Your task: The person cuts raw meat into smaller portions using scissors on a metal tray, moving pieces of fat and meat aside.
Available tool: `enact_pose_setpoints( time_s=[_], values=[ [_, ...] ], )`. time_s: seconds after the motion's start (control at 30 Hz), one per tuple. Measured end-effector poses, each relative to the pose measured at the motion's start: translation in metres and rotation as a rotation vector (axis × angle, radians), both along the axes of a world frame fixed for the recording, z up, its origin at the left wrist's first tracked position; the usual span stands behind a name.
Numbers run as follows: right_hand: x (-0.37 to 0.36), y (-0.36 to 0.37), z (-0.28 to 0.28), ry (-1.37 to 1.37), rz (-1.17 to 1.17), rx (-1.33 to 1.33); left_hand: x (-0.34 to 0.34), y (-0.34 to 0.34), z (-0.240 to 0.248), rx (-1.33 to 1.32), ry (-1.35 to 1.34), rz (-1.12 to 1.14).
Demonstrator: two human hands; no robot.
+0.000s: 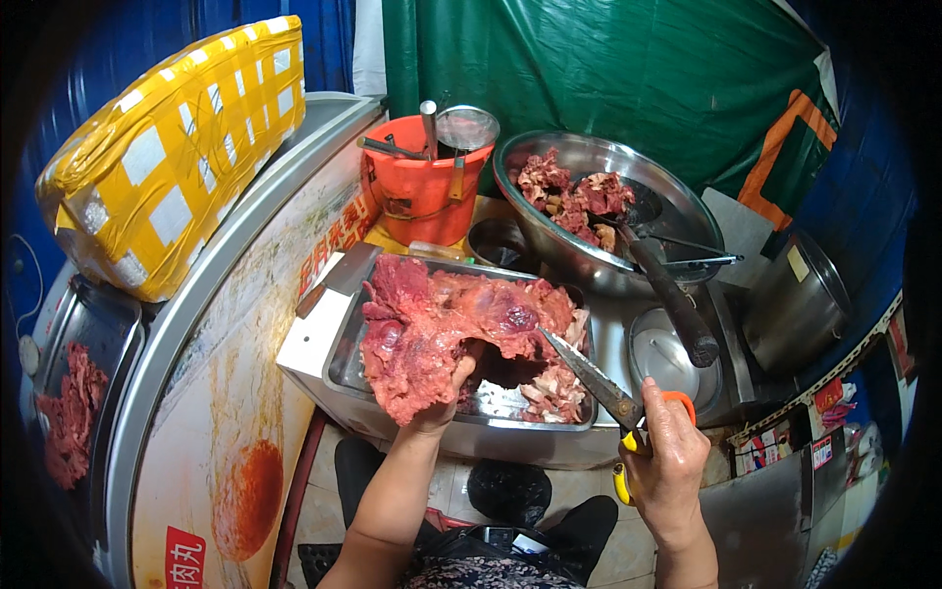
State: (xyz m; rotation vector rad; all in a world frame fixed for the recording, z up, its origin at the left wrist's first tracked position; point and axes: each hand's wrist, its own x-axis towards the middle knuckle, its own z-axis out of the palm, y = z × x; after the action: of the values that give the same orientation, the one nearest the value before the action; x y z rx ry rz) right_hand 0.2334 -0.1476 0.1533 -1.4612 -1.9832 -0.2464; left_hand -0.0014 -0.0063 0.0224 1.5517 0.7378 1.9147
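A large slab of raw red meat (442, 314) is held up over a metal tray (339, 365) by my left hand (453, 393), whose fingers go under and behind its near edge. In my right hand (670, 447) is a pair of scissors (603, 388) with yellow and orange handles. The blades point up and left, their tips close to the slab's right part; I cannot tell whether they touch it. Paler meat scraps (556, 393) lie in the tray's right side, below the slab.
Behind the tray stand an orange bucket (422, 191) with tools and a strainer, and a wide steel bowl (608, 147) with meat chunks and a dark-handled utensil (677, 304). A round lid (672, 348) and steel pot (800, 299) are right. A yellow-taped box (177, 157) sits left.
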Motion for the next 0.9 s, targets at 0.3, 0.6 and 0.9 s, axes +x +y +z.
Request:
enact_pose_setpoints(
  time_s=[0.3, 0.6, 0.9],
  values=[
    [-0.005, 0.006, 0.016, -0.057, 0.042, -0.061, 0.004, -0.005, 0.003, -0.065, 0.216, 0.046],
    [-0.007, 0.009, 0.035, -0.139, 0.043, -0.126, 0.003, -0.009, -0.003, -0.433, -1.051, -1.188],
    [-0.019, 0.004, 0.039, -0.034, 0.066, -0.173, 0.002, 0.008, -0.038, -0.449, -0.975, -1.133]
  ],
)
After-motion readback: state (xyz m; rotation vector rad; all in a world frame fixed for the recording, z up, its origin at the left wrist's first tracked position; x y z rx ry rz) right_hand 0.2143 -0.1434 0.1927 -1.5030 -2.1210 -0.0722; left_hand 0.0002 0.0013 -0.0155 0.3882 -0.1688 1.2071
